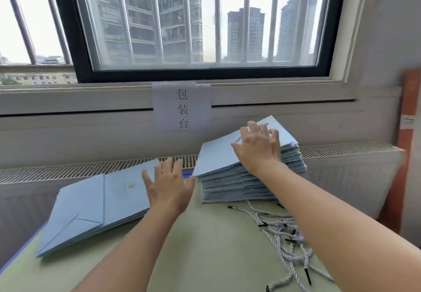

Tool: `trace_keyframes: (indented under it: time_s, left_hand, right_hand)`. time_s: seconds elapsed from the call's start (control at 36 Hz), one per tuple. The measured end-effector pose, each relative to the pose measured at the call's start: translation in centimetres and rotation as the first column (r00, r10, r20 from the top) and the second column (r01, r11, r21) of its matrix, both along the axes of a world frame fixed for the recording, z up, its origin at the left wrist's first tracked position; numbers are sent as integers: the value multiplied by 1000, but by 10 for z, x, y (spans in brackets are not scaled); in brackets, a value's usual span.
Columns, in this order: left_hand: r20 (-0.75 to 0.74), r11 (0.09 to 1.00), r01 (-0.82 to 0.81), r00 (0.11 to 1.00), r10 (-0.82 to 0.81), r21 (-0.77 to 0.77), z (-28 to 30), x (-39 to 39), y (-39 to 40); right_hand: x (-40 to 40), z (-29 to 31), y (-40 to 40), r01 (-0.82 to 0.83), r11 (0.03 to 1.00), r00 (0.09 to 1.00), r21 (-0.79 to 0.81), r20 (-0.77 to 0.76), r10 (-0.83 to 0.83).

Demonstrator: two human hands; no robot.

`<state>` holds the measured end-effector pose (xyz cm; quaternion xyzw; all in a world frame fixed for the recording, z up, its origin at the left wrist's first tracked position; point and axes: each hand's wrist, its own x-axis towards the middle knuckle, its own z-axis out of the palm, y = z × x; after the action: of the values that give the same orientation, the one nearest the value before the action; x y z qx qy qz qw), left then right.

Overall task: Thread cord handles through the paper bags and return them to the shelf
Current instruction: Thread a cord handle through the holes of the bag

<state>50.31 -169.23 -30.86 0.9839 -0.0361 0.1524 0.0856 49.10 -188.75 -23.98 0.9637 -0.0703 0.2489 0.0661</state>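
Note:
A tall stack of flat light-blue paper bags (239, 184) stands at the back of the green table, right of centre. My right hand (258, 147) lies flat on the top bag (216, 155) with fingers spread. A lower pile of the same blue bags (91, 207) lies on the left of the table. My left hand (168, 184) is stretched out with fingers spread, its palm over that pile's right edge, between the two piles. White twisted cord handles (289, 239) with black tips lie loose on the table at the right, partly under my right forearm.
The green table top (205, 246) has a blue front-left edge. Behind it run a radiator grille (68, 171) and a barred window. A paper sign (182, 107) hangs on the sill. An orange board (407, 132) leans against the wall at the right.

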Motion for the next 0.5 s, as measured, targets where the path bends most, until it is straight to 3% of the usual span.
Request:
trace_keyframes:
  time_s: [0.17, 0.28, 0.39, 0.44, 0.5]
  left_hand:
    - [-238, 957, -99, 957, 167, 273, -25, -33, 62]
    - [-105, 936, -57, 989, 99, 348, -33, -55, 70]
    - [3, 909, 66, 997, -74, 412, -22, -78, 67]
    - [99, 891, 110, 980, -170, 441, -19, -88, 67]
    - [241, 868, 135, 930, -277, 477, -21, -99, 65]
  right_hand:
    - [-17, -36, 47, -184, 983, 982, 20, -24, 185]
    - [-31, -49, 65, -251, 957, 966, 148, -28, 257]
    - [-44, -60, 77, -237, 905, 943, 353, -140, 301]
    - [-47, -65, 81, -144, 786, 933, 602, -182, 310]
    - [-51, -69, 85, -1, 483, 920, 876, -188, 344]
